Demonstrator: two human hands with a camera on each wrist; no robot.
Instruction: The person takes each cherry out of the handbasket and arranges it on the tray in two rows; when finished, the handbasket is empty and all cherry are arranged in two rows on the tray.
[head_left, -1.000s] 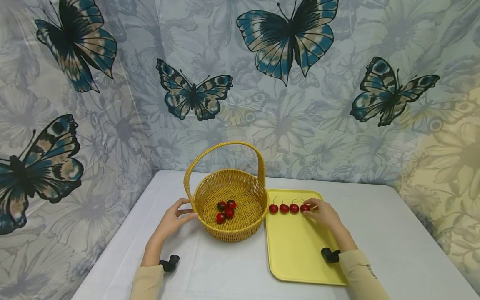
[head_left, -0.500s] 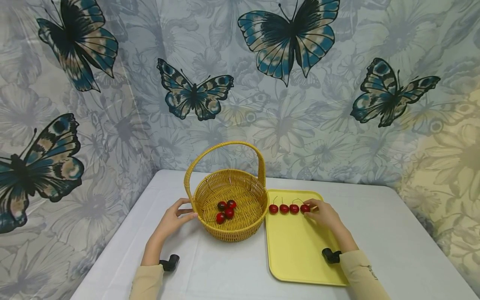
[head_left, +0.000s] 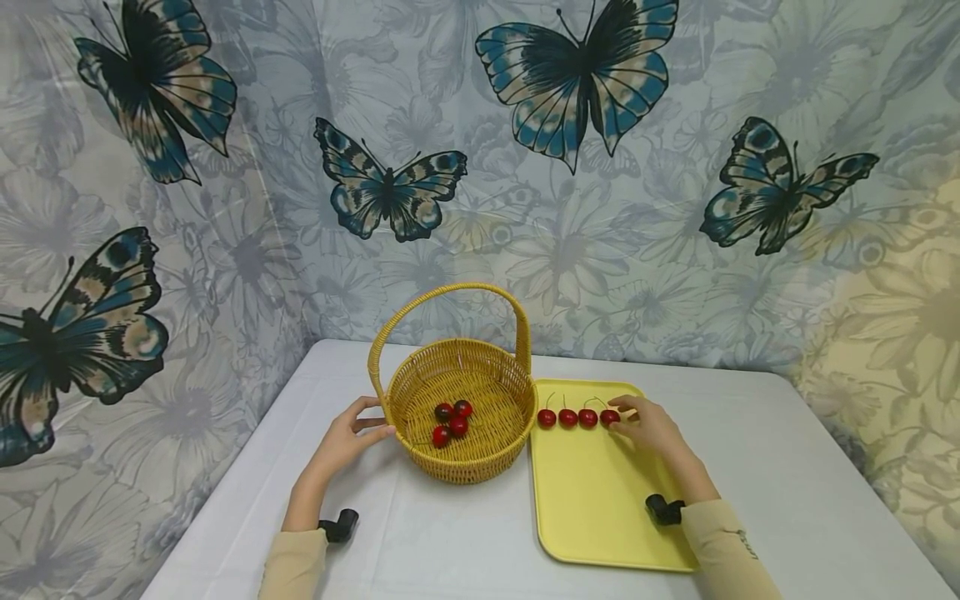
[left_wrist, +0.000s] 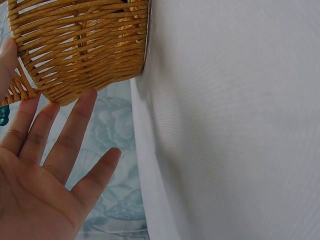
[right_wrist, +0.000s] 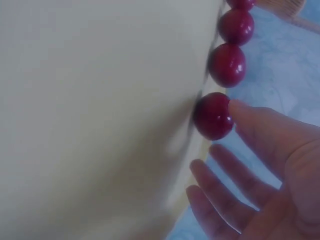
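Note:
In the head view my left hand [head_left: 347, 440] is at the left side of a yellow-brown wicker basket [head_left: 465, 473]. Its straight, spread fingers [left_wrist: 68, 140] touch or nearly touch the woven wall in the left wrist view. Several dark red cherries [head_left: 458, 427] lie inside the basket. My right hand [head_left: 651, 431] is over the yellow tray [head_left: 600, 500], beside the rightmost cherry [right_wrist: 214, 116] of a row along the far edge. The thumb tip meets that cherry's side in the right wrist view, while the other fingers stay extended and apart from it.
The basket's tall arched handle [head_left: 480, 286] rises above it, and the tray adjoins its right side. Both stand on a white-covered table [head_left: 450, 550]. Behind is a butterfly-patterned cloth backdrop [head_left: 570, 275]. A black wrist mount [head_left: 663, 509] sits on the right wrist.
My right hand has eased very slightly to the right, a little away from the rightmost cherry. The left hand, basket and cherries look unmoved.

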